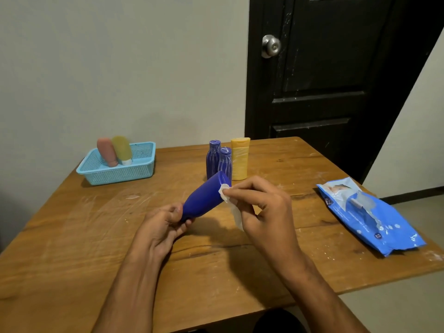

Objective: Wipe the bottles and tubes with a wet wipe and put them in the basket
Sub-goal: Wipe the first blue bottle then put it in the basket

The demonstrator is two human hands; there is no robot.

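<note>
Head view: above the wooden table (72,248), the left hand (163,227) grips a blue tube (204,198) by its narrow end; the wide cap end points up toward the far bottles (224,162). The right hand (262,207) pinches a wet wipe (225,192) against the cap. The tube looks light, smooth, likely slippery when wet.

Dim warm indoor light; soft shadows under hands (216,212); wide-angle edge bending.

A worn wooden table (72,248) with pale scuff marks stands against a grey wall (120,68). Behind its far right corner is a black panelled door (324,92) with a round metal knob (271,46).
</note>
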